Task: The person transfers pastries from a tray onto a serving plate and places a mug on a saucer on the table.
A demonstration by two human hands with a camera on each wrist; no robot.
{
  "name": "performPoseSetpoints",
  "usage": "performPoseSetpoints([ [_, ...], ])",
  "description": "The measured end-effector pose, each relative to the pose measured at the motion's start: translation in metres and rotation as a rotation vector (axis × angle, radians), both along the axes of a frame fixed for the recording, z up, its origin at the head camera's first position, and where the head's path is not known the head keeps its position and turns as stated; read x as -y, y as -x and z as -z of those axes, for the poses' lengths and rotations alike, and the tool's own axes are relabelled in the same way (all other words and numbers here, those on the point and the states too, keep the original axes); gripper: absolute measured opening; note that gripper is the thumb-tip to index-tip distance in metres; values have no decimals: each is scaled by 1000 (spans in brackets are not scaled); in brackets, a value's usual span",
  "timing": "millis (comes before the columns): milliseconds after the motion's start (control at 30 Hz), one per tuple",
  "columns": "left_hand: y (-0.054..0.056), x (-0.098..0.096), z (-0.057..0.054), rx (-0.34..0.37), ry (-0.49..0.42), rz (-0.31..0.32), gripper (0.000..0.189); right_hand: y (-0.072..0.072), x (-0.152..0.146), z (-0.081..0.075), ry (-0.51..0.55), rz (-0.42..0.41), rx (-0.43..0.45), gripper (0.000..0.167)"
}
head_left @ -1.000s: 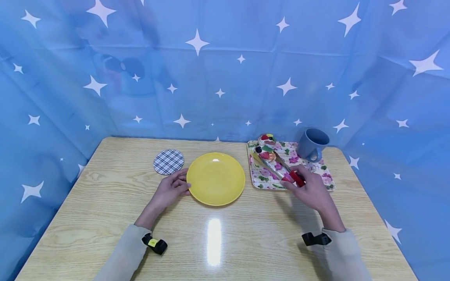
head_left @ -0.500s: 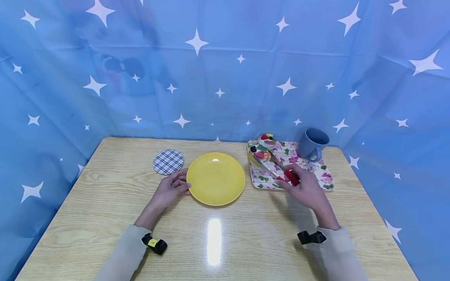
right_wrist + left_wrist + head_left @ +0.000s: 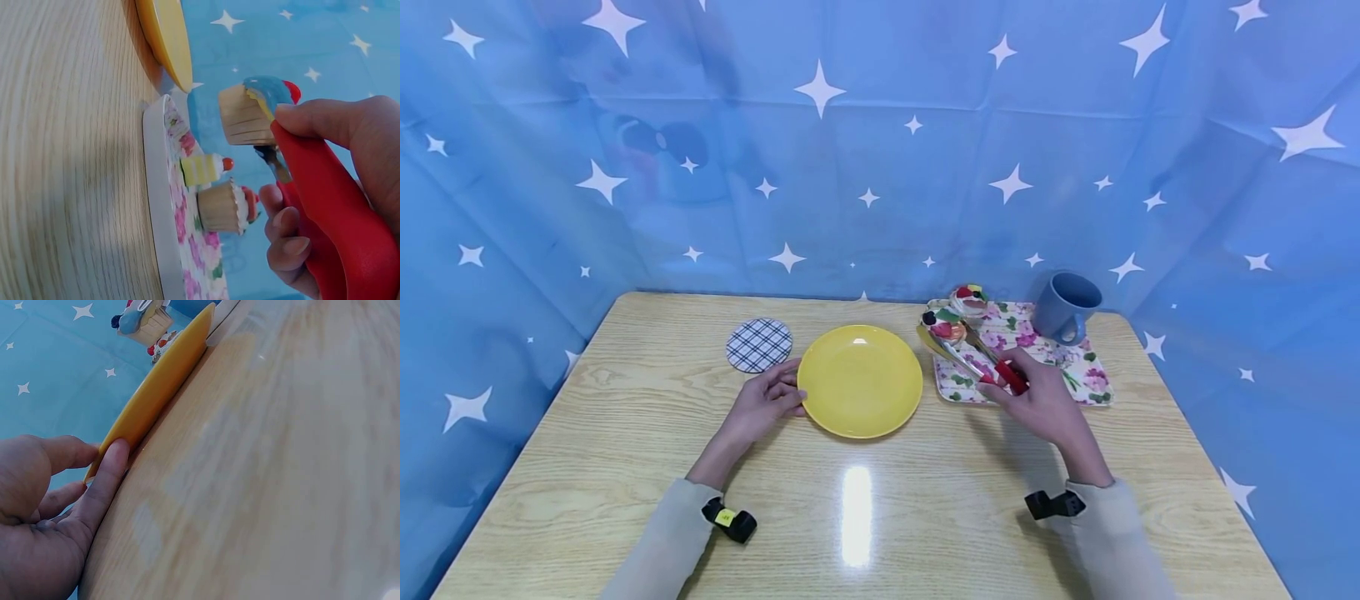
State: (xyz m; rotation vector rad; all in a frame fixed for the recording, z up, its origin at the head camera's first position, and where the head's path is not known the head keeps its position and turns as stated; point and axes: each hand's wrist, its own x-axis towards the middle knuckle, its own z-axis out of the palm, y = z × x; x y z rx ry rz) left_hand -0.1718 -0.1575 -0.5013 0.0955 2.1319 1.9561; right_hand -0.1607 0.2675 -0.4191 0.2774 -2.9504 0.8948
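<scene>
1. While the left hand (image 3: 769, 402) pinches the left rim of the yellow plate (image 3: 861, 382), the right hand (image 3: 1037, 396) has its fingers wrapped round red-handled tongs (image 3: 1012, 378).
2. Lifting looks done: a cupcake (image 3: 239, 117) hangs between the tongs' ends, above the left edge of the flowered tray (image 3: 1093, 383), by the table's (image 3: 947, 500) far right corner; how firmly it is gripped is hard to tell.
3. Setting it down is not yet done.
4. A second cupcake (image 3: 219, 209) and a small yellow cake (image 3: 201, 170) remain untouched on the tray.
</scene>
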Motion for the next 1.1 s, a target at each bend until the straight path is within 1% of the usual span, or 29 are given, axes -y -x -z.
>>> performPoseSetpoints([
  [400,1,1,3,8,-10,2,60,3,10,1,23,-11,-1,47],
  [700,1,0,1,8,-22,11,61,5,19,2,15,-27,3,48],
  [967,0,0,0,11,-23,3,61,7,27,4,19,-63,-21,47],
  [1100,0,-1,-1,13,-16,-3,61,7,31,4,27,-73,-18,46],
])
